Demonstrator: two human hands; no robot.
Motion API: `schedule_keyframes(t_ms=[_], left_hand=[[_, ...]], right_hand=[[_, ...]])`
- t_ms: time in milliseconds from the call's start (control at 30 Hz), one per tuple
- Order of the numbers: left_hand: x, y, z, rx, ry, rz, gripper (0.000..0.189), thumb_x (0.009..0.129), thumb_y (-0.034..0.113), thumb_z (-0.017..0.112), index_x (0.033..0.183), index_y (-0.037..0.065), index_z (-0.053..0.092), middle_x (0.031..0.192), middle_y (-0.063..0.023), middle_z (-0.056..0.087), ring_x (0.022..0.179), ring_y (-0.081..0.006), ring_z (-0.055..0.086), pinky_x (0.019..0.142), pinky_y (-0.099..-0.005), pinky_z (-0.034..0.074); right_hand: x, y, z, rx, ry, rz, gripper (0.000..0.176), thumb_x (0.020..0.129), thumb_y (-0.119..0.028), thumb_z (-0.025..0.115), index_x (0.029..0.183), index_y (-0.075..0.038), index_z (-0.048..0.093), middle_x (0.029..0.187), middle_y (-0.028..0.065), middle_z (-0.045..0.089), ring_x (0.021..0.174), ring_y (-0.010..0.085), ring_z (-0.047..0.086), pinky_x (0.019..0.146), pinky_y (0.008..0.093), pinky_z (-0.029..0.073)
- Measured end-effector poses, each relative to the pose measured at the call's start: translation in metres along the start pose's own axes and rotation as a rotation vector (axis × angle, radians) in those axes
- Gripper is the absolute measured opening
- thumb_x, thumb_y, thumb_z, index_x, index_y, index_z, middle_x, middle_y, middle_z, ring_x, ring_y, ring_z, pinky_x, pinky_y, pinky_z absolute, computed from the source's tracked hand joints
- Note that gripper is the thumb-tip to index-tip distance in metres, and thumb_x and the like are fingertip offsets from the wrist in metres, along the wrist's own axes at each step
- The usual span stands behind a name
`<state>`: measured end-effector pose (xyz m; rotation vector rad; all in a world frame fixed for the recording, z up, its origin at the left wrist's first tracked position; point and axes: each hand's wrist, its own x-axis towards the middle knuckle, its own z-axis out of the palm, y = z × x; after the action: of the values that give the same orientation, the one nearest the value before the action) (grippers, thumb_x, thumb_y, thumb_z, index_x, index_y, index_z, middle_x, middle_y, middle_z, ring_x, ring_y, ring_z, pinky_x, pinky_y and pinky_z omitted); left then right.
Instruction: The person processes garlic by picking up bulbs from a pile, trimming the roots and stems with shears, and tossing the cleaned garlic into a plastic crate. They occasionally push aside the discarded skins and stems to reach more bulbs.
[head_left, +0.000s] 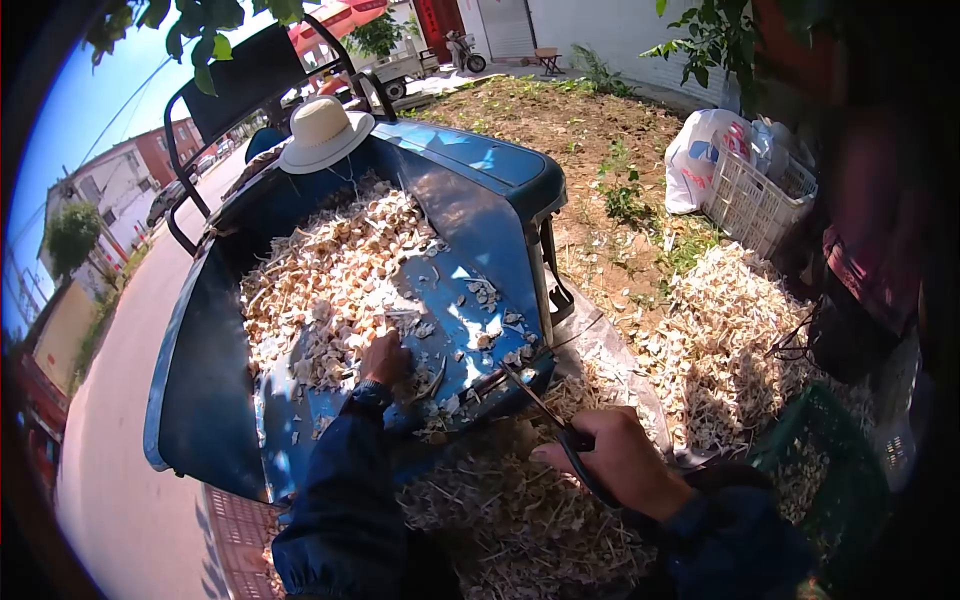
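Observation:
My right hand [625, 462] is closed round the dark handles of a pair of long-bladed shears [545, 408], whose blades point up and left toward the edge of the blue truck bed [180, 400]. At the near side of a heap of pale garlic-like pieces [325, 280] in that bed, my left hand [385, 358] reaches down among them. Its fingers are partly hidden, so what it may hold cannot be made out. Loose skins and bits [485, 340] lie on the blue metal to its right.
A pale hat [325, 130] rests on the bed's far end. Trimmings are piled on the ground [725, 340] at right, near a white crate [755, 205], a white bag [700, 160] and a green crate [830, 500]. A person's dark clothing [870, 250] shows at far right.

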<state>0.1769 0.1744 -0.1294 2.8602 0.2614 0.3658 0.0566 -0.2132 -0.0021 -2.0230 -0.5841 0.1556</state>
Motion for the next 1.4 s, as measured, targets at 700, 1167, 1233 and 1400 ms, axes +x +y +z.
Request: schedule_keyframes(t_ms=[700, 1167, 1233, 1400], left_hand=[[-0.147, 0.179, -0.106, -1.554, 0.021, -0.325, 0.026, 0.099, 0.022, 0.040, 0.078, 0.009, 0.049, 0.061, 0.0015, 0.041, 0.049, -0.0083, 0.038, 0.041, -0.0229, 0.030], [-0.168, 0.161, -0.101, -1.679, -0.181, -0.341, 0.024, 0.097, 0.023, 0.048, 0.081, 0.004, 0.049, 0.064, -0.0006, 0.045, 0.050, -0.0079, 0.040, 0.041, -0.0205, 0.027], [-0.158, 0.127, -0.103, -1.724, -0.110, -0.501, 0.020, 0.095, 0.020, 0.048, 0.084, 0.003, 0.050, 0.068, -0.0031, 0.049, 0.053, -0.0095, 0.043, 0.041, -0.0206, 0.029], [-0.097, 0.005, -0.088, -1.531, -0.020, -0.611, 0.018, 0.089, 0.018, 0.050, 0.092, 0.002, 0.057, 0.086, -0.0098, 0.060, 0.063, -0.0128, 0.051, 0.047, -0.0211, 0.037]], right_hand=[[0.015, 0.011, 0.086, -0.622, 0.251, -0.324, 0.029, 0.079, -0.031, 0.061, 0.075, -0.002, 0.057, 0.074, 0.0105, 0.054, 0.072, 0.0232, 0.055, 0.052, 0.0368, 0.041], [0.015, -0.014, 0.050, 0.781, -0.350, 0.402, 0.070, 0.086, -0.067, 0.046, 0.074, 0.002, 0.058, 0.058, 0.0024, 0.050, 0.045, 0.0079, 0.048, 0.042, 0.0229, 0.041], [0.015, -0.010, 0.054, 0.900, -0.332, 0.448, 0.071, 0.084, -0.068, 0.048, 0.082, 0.003, 0.056, 0.064, 0.0043, 0.051, 0.049, 0.0084, 0.050, 0.043, 0.0230, 0.042], [0.010, -0.012, 0.045, 0.907, -0.376, 0.661, 0.069, 0.082, -0.070, 0.049, 0.096, -0.003, 0.049, 0.076, 0.0065, 0.054, 0.057, 0.0119, 0.055, 0.049, 0.0263, 0.047]])
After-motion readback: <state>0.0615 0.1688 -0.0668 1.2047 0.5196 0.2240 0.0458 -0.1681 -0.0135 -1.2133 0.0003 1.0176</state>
